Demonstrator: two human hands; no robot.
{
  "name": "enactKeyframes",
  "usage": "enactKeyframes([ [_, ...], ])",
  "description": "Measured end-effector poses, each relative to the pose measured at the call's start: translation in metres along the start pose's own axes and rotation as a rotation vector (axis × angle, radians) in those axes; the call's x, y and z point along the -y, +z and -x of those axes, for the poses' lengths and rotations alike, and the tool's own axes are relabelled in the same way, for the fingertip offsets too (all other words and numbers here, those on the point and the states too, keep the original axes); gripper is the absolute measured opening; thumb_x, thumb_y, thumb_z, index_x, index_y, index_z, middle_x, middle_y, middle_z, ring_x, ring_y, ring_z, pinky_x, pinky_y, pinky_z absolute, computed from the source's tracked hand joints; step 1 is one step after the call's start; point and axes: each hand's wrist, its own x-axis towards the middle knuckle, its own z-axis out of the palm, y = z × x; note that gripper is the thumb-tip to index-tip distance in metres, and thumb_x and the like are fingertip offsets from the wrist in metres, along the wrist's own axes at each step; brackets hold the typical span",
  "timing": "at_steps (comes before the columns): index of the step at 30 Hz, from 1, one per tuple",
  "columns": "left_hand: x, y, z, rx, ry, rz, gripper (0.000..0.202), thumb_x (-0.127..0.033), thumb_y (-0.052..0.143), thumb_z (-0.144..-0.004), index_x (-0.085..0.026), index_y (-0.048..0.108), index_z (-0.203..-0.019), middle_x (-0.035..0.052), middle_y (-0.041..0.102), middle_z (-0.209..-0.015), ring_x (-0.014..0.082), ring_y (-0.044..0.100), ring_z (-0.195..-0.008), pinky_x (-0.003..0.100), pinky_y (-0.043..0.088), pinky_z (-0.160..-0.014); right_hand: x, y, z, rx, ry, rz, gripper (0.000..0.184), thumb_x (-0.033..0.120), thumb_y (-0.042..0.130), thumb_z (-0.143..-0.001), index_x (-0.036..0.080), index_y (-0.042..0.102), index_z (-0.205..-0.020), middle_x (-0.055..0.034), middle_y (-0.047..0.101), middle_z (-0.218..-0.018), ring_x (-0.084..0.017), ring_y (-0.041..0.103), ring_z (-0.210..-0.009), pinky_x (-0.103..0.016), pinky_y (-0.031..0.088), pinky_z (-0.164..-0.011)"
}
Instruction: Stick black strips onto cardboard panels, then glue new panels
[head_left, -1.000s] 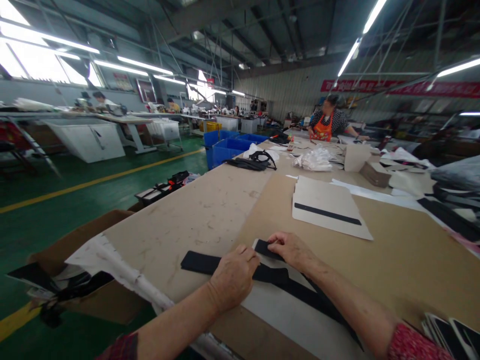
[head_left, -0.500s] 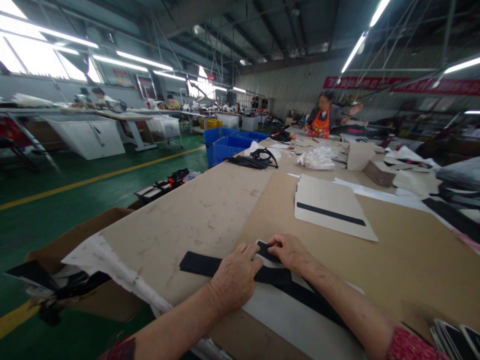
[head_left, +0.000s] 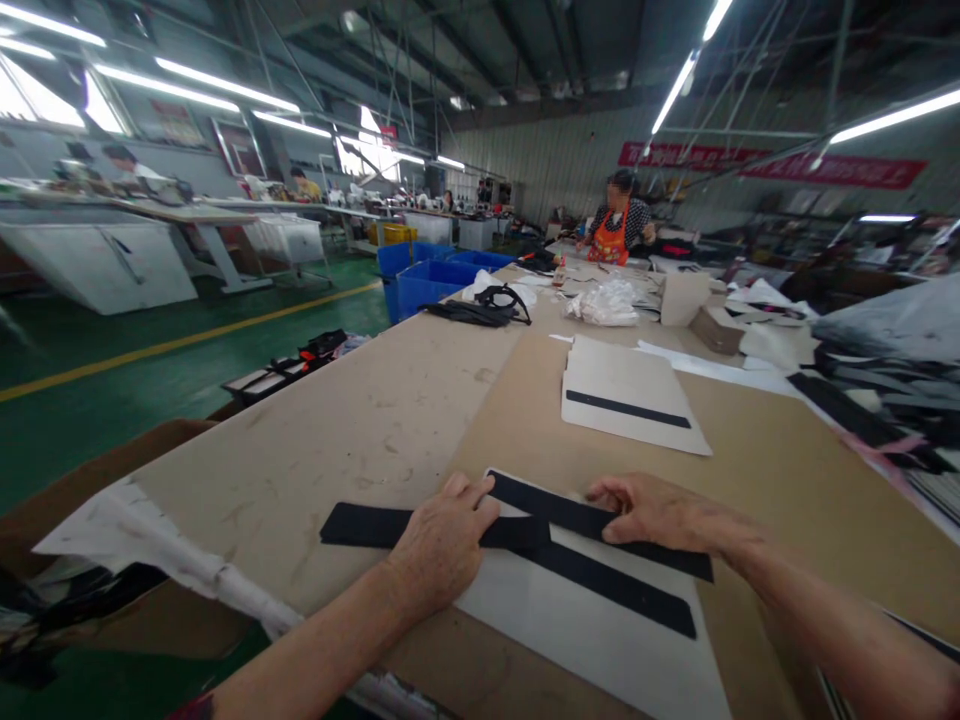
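So, beneath everything lies the tan, scuffed worktop [head_left: 360, 430], with a smooth, paper-like brown sheet [head_left: 780, 480] over its right part. On that sheet, toward the worktop's near edge, sits the stiff-looking pale grey panel [head_left: 570, 630]; a matching pale panel [head_left: 622, 370] lies farther from that edge, bearing one straight black band [head_left: 630, 410].

My left hand [head_left: 442, 545] covers a loose stack of flat black strips [head_left: 360, 525]; whether its fingers grip or only press, I cannot tell. My right hand [head_left: 656, 510] arches over the upper matte black strip [head_left: 562, 509], thumb and forefinger parted. That strip runs from the near panel's far left corner, seemingly past its right edge. The lower matte black strip [head_left: 622, 590] lies flat beside it.

To do it well, I'd anchor the corner end with my left fingertip, smooth rightward without stretching, and keep the strip parallel to the panel's far edge.
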Motion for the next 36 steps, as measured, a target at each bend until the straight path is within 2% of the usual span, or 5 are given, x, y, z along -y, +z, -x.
enactKeyframes([
  [4, 0.002, 0.002, -0.001, 0.003, 0.006, 0.001, 0.034, -0.008, 0.05, -0.074, -0.019, 0.062, -0.105, 0.0046, 0.049, -0.144, 0.0251, 0.045, -0.116, 0.039, 0.042, -0.103, -0.048, 0.003, 0.034, -0.151, 0.096, -0.026, 0.027, 0.026, 0.059, -0.07, 0.018, 0.062, -0.096, -0.0008, 0.065, -0.079, -0.015, 0.056, -0.068, -0.026, 0.04, -0.06],
  [9, 0.002, 0.002, -0.003, 0.007, 0.001, -0.017, 0.034, -0.008, 0.05, -0.074, -0.019, 0.062, -0.104, 0.0046, 0.049, -0.145, 0.0256, 0.043, -0.119, 0.04, 0.041, -0.105, -0.068, 0.025, 0.046, -0.365, 0.111, -0.126, 0.015, 0.03, 0.055, -0.076, 0.02, 0.059, -0.086, 0.0003, 0.062, -0.074, -0.015, 0.053, -0.068, -0.027, 0.04, -0.063],
  [25, 0.005, 0.006, -0.004, 0.0, 0.014, -0.078, 0.041, -0.004, 0.047, -0.068, -0.019, 0.065, -0.103, 0.0044, 0.05, -0.144, 0.0263, 0.047, -0.119, 0.043, 0.042, -0.106, -0.061, 0.036, 0.047, -0.554, 0.215, -0.125, 0.003, 0.021, 0.056, -0.079, 0.021, 0.056, -0.076, 0.0019, 0.061, -0.07, -0.014, 0.055, -0.066, -0.026, 0.041, -0.063],
  [32, 0.002, 0.001, -0.004, 0.041, -0.011, -0.071, 0.044, -0.005, 0.046, -0.068, -0.019, 0.065, -0.105, 0.0038, 0.05, -0.145, 0.0248, 0.046, -0.12, 0.041, 0.04, -0.108, -0.052, 0.037, 0.053, -0.643, 0.197, 0.284, 0.003, 0.02, 0.06, -0.083, 0.02, 0.061, -0.085, -0.0053, 0.063, -0.096, -0.018, 0.06, -0.086, -0.03, 0.043, -0.078],
  [36, 0.0, -0.007, -0.009, 0.103, -0.007, -0.102, 0.062, -0.005, 0.043, -0.073, -0.018, 0.053, -0.132, 0.0051, 0.053, -0.142, 0.0233, 0.046, -0.123, 0.04, 0.038, -0.109, -0.029, 0.045, 0.055, -0.528, 0.12, 0.538, 0.026, 0.006, 0.045, -0.086, 0.019, 0.064, -0.099, -0.0079, 0.064, -0.102, -0.019, 0.062, -0.089, -0.03, 0.046, -0.08],
])
